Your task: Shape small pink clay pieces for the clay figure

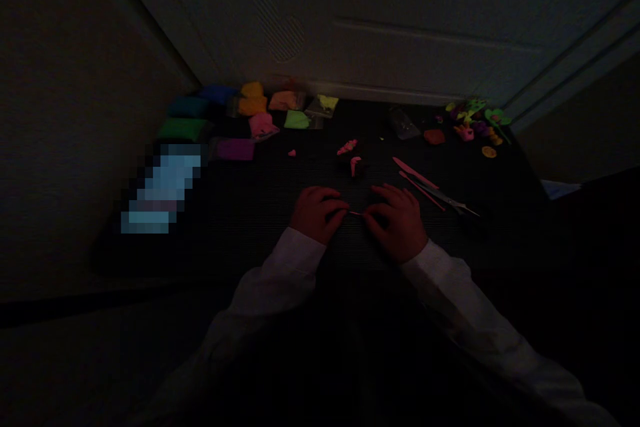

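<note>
Between my two hands stretches a thin pink strand of modelling clay (355, 213), low over the dark table. My left hand (316, 212) pinches its left end between thumb and forefinger. At the other end, my right hand (396, 219) pinches it the same way. Just beyond my hands stands a small pink clay piece (355, 165) on something dark. Behind it lies a pink clay piece with green specks (347, 147). A small pink lump (292, 153) rests farther left. The dim light hides fine detail.
Bags of coloured clay, including a purple one (236, 149) and a green one (183, 129), line the back left, near a blurred bright screen (167, 183). To the right lie a pink clay knife (415, 173), a thin pink stick (423, 191), scissors (450, 201) and colourful clay figures (467, 132).
</note>
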A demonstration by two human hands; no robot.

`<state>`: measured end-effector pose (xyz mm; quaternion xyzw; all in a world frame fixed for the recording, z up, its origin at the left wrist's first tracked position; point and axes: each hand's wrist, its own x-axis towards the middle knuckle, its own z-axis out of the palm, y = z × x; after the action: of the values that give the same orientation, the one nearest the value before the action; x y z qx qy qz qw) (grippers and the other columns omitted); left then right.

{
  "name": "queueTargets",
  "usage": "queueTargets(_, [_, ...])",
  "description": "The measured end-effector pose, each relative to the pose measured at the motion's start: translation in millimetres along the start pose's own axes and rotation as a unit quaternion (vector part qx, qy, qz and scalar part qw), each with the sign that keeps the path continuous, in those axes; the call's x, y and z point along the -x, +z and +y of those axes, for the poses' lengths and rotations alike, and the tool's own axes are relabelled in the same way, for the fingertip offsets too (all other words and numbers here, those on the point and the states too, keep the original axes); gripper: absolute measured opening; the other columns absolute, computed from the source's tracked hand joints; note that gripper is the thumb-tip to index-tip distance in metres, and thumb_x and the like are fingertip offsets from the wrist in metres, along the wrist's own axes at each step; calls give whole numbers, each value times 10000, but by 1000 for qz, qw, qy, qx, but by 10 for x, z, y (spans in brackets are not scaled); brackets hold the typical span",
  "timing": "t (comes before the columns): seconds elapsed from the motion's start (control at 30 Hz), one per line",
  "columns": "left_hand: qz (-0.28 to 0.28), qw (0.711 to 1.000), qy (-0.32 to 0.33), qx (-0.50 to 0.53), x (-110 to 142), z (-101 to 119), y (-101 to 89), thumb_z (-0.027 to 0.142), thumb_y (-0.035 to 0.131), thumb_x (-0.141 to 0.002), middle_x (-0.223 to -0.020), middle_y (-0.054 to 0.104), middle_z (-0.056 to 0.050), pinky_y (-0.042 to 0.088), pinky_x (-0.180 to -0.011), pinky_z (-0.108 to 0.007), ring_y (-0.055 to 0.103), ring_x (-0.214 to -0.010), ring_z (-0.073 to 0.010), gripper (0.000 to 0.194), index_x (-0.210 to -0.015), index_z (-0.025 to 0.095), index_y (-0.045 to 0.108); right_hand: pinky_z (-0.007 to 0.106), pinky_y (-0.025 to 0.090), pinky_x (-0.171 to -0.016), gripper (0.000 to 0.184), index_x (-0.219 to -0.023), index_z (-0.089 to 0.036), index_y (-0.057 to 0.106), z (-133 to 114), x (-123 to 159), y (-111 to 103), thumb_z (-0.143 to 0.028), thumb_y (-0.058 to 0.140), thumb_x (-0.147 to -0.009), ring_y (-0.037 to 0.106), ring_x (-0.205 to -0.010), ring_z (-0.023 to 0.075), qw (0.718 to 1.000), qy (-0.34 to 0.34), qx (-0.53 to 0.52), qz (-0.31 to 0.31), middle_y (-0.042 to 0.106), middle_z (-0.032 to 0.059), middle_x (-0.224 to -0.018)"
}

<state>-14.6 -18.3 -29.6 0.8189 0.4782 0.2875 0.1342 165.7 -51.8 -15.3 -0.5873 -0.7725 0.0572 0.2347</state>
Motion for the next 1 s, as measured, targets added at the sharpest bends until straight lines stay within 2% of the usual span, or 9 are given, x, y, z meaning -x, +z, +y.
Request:
queueTargets(0.23, [8, 1000, -4, 1, 2, 19, 10, 254, 561, -742, -941, 631, -39, 405, -866, -388, 513, -936, -194, 143, -821, 217, 675, 472, 256, -967, 140, -790, -246, 648, -19, -11, 2, -324, 538, -752, 417, -1155, 232, 1000, 11, -3, 0, 551, 35, -1171])
queueTargets(0.63, [-16, 1000, -8, -9, 2, 78, -19, 289, 528, -752, -990, 627, -38, 391, -860, -409, 505, -965, -210, 200, -884, 225, 664, 476, 255, -967, 161, -810, -245, 650, -19, 3, 5, -321, 516, -763, 419, -1151, 237, 1000, 3, -11, 1, 550, 35, -1171])
queueTargets(0.8, [-38, 999, -16, -25, 21, 105, -40, 308, 542, -723, -1042, 607, -25, 378, -848, -436, 469, -1012, -241, 260, -958, 250, 637, 474, 264, -969, 172, -852, -241, 643, 84, 62, -42, -282, 498, -769, 432, -1143, 233, 999, 4, -31, 14, 547, 41, -1174])
queueTargets(1.0, [-54, 998, -16, -40, 4, 108, -36, 300, 531, -725, -1037, 607, -24, 378, -837, -438, 468, -1011, -248, 235, -923, 249, 647, 463, 269, -965, 177, -880, -233, 630, 193, 148, -92, -299, 524, -754, 427, -1147, 231, 1000, -15, -24, 13, 542, 54, -1175])
